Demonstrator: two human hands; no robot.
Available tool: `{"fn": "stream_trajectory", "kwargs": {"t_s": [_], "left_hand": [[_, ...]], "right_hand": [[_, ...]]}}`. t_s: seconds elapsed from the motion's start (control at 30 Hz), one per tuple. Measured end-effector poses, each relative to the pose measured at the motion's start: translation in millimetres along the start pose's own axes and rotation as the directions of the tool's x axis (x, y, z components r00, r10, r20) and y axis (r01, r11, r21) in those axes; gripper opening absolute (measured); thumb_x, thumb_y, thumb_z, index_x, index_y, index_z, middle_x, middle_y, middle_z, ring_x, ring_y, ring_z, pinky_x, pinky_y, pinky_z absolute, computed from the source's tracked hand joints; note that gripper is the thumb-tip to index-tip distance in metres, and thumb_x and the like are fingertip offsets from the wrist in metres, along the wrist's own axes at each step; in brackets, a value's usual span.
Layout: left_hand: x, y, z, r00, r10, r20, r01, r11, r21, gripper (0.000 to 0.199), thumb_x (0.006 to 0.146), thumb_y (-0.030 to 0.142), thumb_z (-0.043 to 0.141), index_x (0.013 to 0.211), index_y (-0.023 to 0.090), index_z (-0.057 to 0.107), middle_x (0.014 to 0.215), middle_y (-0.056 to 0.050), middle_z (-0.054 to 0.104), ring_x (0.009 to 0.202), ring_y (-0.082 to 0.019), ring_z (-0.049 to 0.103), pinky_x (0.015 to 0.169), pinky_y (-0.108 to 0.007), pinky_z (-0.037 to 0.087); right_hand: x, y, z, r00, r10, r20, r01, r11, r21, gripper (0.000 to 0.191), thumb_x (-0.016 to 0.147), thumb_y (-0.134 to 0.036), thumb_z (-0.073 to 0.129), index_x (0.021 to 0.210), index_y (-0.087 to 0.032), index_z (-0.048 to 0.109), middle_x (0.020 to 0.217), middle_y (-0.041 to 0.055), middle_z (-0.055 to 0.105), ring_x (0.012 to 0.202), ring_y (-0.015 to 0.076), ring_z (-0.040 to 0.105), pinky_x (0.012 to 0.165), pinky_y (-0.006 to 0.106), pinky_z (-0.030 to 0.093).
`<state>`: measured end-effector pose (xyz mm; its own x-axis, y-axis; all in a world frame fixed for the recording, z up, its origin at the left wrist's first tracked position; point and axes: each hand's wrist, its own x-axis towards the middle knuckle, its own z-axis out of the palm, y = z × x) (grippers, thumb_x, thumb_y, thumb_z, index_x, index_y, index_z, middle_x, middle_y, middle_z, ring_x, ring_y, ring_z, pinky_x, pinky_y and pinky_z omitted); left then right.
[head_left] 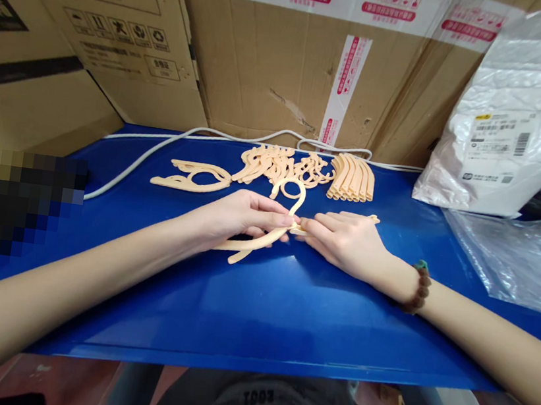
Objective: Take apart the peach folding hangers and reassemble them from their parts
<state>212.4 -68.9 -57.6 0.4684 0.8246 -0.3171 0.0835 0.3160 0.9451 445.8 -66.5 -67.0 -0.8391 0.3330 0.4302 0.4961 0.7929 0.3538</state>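
Low over the middle of the blue table, my left hand (pixel 243 215) pinches a cream plastic hanger (pixel 249 245) near its centre. The round hook of the hanger stands up above my fingers, and its curved arms stick out below my left hand. From the other side, my right hand (pixel 343 238) is closed around a cream hanger arm (pixel 374 219), whose end shows past the knuckles. The fingertips of both hands meet at the joint, so the joint itself is mostly hidden. Behind my left hand lies a folded hanger (pixel 178 182).
Along the back of the table (pixel 245 319) are a pile of curved hanger pieces (pixel 263 165), loose hooks (pixel 312 168) and a row of hanger arms (pixel 352 179). A white cable (pixel 159 141) runs behind them. Cardboard boxes (pixel 280 51) and a white plastic bag (pixel 504 127) stand behind.
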Motion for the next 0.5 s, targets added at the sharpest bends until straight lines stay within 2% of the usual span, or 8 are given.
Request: {"fn": "stream_trajectory", "kwargs": {"t_s": [0.13,0.5], "left_hand": [[-1.4,1.2,2.4,0.999,0.028,-0.038,-0.025,0.998,0.061,0.016,0.076,0.03,0.08,0.085,0.016,0.078,0.083,-0.005,0.076,0.069,-0.01,0.064,0.062,-0.019,0.046],[-0.3,-3.5,3.4,0.991,0.109,-0.08,-0.1,0.989,0.112,0.023,0.074,0.036,0.082,0.084,0.017,0.077,0.081,-0.004,0.076,0.074,-0.013,0.066,0.07,-0.023,0.049]], "right_hand": [[-0.8,-0.6,0.3,1.0,-0.011,-0.016,0.011,1.0,0.003,0.038,0.108,-0.035,0.039,0.092,-0.016,0.068,0.07,-0.0003,0.063,0.058,0.0122,0.052,0.061,0.029,0.033],[-0.8,-1.7,-0.6,0.999,-0.024,-0.025,0.024,1.0,-0.003,0.039,0.108,-0.036,0.038,0.098,-0.014,0.069,0.067,-0.0008,0.064,0.055,0.0113,0.053,0.058,0.029,0.031]]}}
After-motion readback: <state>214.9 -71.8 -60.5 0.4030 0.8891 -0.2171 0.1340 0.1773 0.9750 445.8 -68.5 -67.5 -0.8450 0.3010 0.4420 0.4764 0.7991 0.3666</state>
